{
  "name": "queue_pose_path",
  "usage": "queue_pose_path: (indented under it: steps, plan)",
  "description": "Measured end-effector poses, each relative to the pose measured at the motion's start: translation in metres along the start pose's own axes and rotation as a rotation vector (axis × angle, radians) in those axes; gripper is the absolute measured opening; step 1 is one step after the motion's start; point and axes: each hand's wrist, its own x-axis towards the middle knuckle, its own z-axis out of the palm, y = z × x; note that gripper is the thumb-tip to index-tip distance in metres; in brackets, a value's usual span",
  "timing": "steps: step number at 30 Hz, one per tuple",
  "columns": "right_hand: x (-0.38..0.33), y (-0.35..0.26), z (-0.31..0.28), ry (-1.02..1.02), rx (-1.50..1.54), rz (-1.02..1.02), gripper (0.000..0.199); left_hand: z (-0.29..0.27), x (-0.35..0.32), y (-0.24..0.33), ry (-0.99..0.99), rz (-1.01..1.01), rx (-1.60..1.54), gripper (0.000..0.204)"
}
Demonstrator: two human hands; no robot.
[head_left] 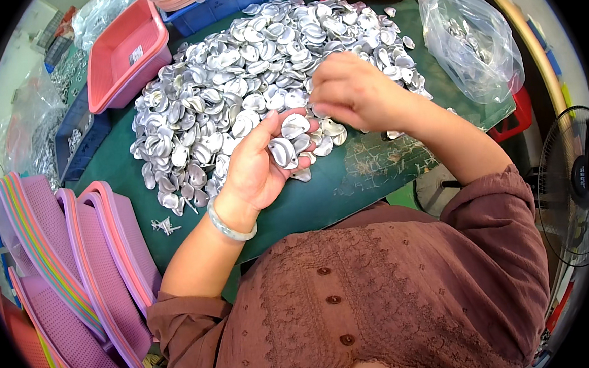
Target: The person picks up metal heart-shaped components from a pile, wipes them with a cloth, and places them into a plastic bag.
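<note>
My left hand (249,166) lies palm up and cupped, holding a few silver petal-shaped metal pieces (283,153) on the palm and fingers. Just right of it and a little higher, my right hand (356,94) is closed, thumb and fingers drawn together over the near right part of the pile. Whatever those fingers pinch, if anything, is hidden. A broad heap of the same silver pieces (224,73), curved and shiny, spreads across the green table (328,190) beyond both hands. Some loose ones lie under and beside my left fingers.
Pink trays (97,74) and a blue crate (220,10) border the heap. A clear plastic bag (475,55) with silver parts sits at the far right. Stacked purple baskets (107,256) stand at left, near small pins (165,225). A fan (568,187) is at right.
</note>
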Motion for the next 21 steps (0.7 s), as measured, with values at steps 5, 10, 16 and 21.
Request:
queue_pose_path:
  steps: [5,10,16,21]
  plan:
    - [-0.012,0.022,0.007,-0.129,-0.225,0.189,0.011,-0.003,-0.001,0.001,0.012,-0.021,0.016,0.035]
    - [-0.012,0.024,0.013,-0.154,-0.294,0.173,0.012,-0.006,0.0,0.0,0.046,-0.018,0.113,0.029]
    - [-0.002,0.024,0.022,-0.149,-0.369,0.095,0.013,0.002,-0.003,0.002,0.058,-0.039,0.063,0.027]
    - [0.001,0.025,0.021,-0.182,-0.422,0.028,0.014,0.0,-0.004,0.004,0.02,-0.059,0.025,0.029]
